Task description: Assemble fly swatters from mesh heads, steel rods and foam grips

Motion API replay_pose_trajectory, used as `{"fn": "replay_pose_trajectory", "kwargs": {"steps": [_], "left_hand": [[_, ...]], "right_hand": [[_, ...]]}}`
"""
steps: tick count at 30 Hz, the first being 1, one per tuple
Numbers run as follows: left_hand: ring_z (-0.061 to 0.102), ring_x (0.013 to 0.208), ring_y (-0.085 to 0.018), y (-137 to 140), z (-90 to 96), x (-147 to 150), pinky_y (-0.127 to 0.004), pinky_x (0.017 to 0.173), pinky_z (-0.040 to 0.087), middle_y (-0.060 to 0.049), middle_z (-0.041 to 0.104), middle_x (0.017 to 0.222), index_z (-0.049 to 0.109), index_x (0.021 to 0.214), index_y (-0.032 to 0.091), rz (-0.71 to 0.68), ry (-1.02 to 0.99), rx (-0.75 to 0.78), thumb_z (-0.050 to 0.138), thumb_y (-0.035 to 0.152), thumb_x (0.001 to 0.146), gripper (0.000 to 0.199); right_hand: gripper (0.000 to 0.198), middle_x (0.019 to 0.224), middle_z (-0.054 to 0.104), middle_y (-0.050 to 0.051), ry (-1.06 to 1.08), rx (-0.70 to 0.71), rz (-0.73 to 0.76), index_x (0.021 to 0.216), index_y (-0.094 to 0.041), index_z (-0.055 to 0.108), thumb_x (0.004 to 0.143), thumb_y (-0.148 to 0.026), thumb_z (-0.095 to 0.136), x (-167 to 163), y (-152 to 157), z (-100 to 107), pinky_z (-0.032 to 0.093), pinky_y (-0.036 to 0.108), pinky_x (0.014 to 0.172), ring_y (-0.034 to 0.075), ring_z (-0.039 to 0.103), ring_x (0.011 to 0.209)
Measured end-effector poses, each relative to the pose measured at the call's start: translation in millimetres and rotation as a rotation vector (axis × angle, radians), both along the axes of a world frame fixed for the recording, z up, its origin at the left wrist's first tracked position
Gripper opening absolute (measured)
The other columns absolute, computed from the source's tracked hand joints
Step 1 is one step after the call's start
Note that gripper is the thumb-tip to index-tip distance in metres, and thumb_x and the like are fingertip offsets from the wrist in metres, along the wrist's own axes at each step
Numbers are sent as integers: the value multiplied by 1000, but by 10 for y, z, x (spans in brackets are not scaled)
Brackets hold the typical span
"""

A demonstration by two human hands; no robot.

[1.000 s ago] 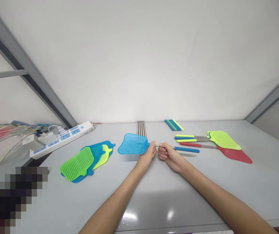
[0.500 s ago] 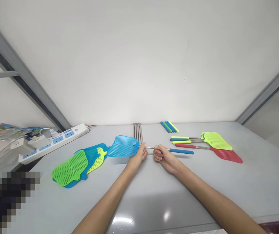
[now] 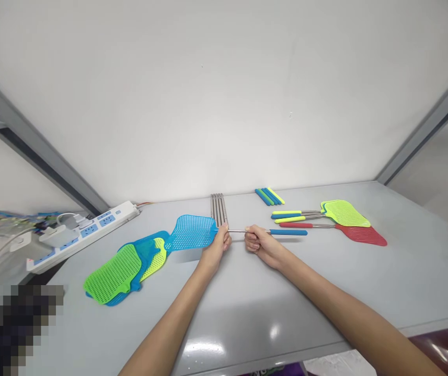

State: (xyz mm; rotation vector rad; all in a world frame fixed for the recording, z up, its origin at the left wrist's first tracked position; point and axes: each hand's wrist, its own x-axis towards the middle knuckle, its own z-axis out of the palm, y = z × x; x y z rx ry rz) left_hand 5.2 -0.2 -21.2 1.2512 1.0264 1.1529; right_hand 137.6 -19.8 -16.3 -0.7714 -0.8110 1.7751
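A fly swatter with a blue mesh head (image 3: pixel 192 233), a thin metal rod and a blue handle (image 3: pixel 288 233) is held sideways above the table between my hands. My left hand (image 3: pixel 216 246) is closed around the rod where it meets the head. Closed on the rod's other end, close to the handle, is my right hand (image 3: pixel 261 244). Several metal rods (image 3: pixel 219 209) lie side by side just behind my left hand. Left of it rest loose swatter heads: a green one (image 3: pixel 114 274) on top, with blue and yellow (image 3: pixel 157 261) ones partly hidden beneath.
Whole fly swatters, yellow-green (image 3: pixel 347 213) and red (image 3: pixel 365 235), lie at the right. Loose handles (image 3: pixel 270 196) sit in a row near the wall. A white power strip (image 3: pixel 116 214) with plugs and cables runs along the table's left edge, beside plastic-wrapped items.
The view has tilted and shifted slightly. Both hands keep their hold on the fly swatter in nearly the same place, and the table's front edge shows more.
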Motion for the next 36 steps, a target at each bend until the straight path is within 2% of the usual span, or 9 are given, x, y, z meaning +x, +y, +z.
{"fn": "replay_pose_trajectory", "kwargs": {"steps": [5,11,18,21,27,31,36], "left_hand": [[23,36,-7,23,-25,-35,-26,44,19,7,23,37,23,43,20,9,63,34,36,48,76,46],[26,37,-8,22,-8,-79,-25,44,22,6,26,36,26,42,20,23,140,78,33,44,79,45],[37,44,-9,-107,57,-65,-23,54,30,4,37,42,37,45,18,-19,172,135,32,38,81,41],[38,45,-9,-158,66,-34,-23,55,31,4,39,42,39,44,18,-43,187,146,32,37,80,42],[40,47,-10,-183,28,-18,-23,57,32,4,39,43,38,43,18,-64,221,124,33,35,80,42],[39,47,-10,-158,-34,-26,-23,58,33,3,38,43,38,43,18,-34,188,77,34,35,80,40],[36,45,-10,-106,-74,-40,-24,58,33,4,36,41,34,43,18,-30,47,-41,33,37,81,42]], "right_hand": [[30,46,20,-7,-46,-10,67,50,-18,33,72,-31,47,44,3,-6,17,23,42,6,19,40],[30,46,21,-7,-7,-39,138,53,-17,37,74,-36,47,62,-31,-11,20,24,46,7,26,41],[35,47,29,-6,43,0,44,52,-17,37,74,-42,46,26,-70,-7,20,25,48,7,28,42],[40,45,29,-5,5,57,67,47,-16,37,74,-44,46,14,-74,-23,21,25,49,7,29,43],[46,42,31,-3,-20,73,155,45,-15,45,79,-45,37,-46,-75,-75,23,25,51,9,36,46],[49,40,29,-4,-5,46,115,43,-15,43,80,-46,34,-71,-69,-93,23,25,51,9,36,44],[51,37,31,-3,-78,25,50,39,-15,42,78,-47,37,-105,-59,-58,22,25,49,8,35,41]]}}
